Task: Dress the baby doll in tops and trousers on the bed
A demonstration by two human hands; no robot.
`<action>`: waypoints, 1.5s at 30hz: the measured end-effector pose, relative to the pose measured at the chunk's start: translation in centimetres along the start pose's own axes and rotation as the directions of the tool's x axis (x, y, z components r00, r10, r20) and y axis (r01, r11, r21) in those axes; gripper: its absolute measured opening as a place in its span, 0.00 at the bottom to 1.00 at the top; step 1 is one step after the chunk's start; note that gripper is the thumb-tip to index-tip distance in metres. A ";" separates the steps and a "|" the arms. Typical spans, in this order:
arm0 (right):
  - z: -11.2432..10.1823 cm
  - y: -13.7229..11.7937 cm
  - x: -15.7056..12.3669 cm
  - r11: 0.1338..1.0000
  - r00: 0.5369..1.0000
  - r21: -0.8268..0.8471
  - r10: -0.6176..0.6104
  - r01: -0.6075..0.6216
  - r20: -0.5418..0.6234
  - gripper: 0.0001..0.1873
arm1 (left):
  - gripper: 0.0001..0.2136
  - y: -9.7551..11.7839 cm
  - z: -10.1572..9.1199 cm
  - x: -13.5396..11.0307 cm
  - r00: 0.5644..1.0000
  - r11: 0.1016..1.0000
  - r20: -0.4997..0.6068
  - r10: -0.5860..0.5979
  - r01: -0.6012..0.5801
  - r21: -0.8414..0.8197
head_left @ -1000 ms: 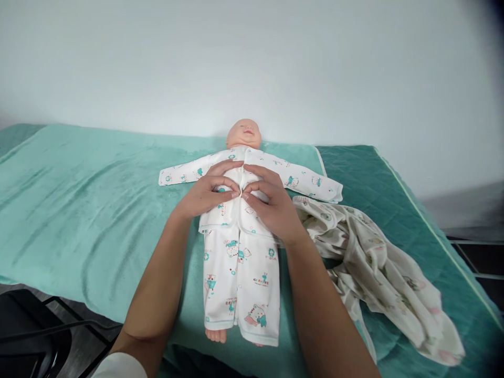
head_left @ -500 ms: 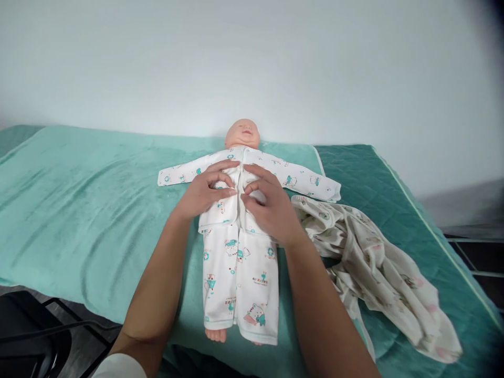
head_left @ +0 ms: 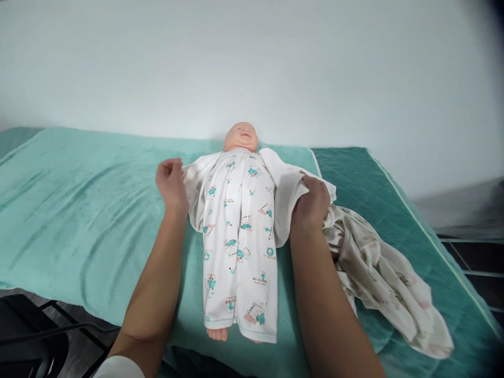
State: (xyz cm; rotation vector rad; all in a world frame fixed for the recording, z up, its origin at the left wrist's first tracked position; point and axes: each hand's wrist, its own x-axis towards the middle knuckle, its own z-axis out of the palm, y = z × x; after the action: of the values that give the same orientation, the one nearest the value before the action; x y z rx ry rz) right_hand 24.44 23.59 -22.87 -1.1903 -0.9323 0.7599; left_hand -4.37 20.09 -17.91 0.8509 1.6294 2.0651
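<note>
A baby doll (head_left: pixel 240 137) lies on its back on a teal blanket (head_left: pixel 86 210), head toward the wall. It wears a white romper (head_left: pixel 238 247) printed with teal animals. A white jacket (head_left: pixel 284 199) over it lies spread wide to both sides. My left hand (head_left: pixel 170 181) is closed, pinching the jacket's left flap out beside the doll's shoulder. My right hand (head_left: pixel 311 203) is closed on the right flap, pressing it down next to the doll's other side. One bare doll foot (head_left: pixel 216 334) shows at the near blanket edge.
A crumpled cream printed cloth (head_left: pixel 378 273) lies right of the doll on a darker quilted teal cover (head_left: pixel 397 199). A plain white wall stands behind. A black chair (head_left: pixel 31 341) sits low at the left, beneath the bed edge.
Both hands were together at the doll's chest on the closed jacket front. They have pulled apart sideways, and the jacket is now spread wide, showing the romper beneath.
</note>
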 end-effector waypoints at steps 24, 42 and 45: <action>2.2 -2.6 0.7 0.825 0.930 -0.456 -0.211 0.334 0.300 0.26 | 0.15 -2.9 2.7 1.4 0.805 0.645 0.560 0.195 -0.536 0.545; 1.8 -1.6 8.0 0.561 0.877 -0.729 0.013 0.392 0.481 0.24 | 0.13 -2.6 2.8 2.4 0.877 0.484 0.447 0.175 -0.472 0.737; 1.2 -2.7 6.8 0.470 0.835 -0.703 -0.162 0.534 0.526 0.25 | 0.13 -2.7 2.6 2.6 0.900 0.529 0.408 0.152 -0.423 0.736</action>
State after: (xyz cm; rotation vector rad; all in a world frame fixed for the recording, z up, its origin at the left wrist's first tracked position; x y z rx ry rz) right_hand 26.33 29.46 -18.77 -1.5951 -1.9784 0.1381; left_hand -4.80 24.38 -19.53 1.7460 2.3919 1.1235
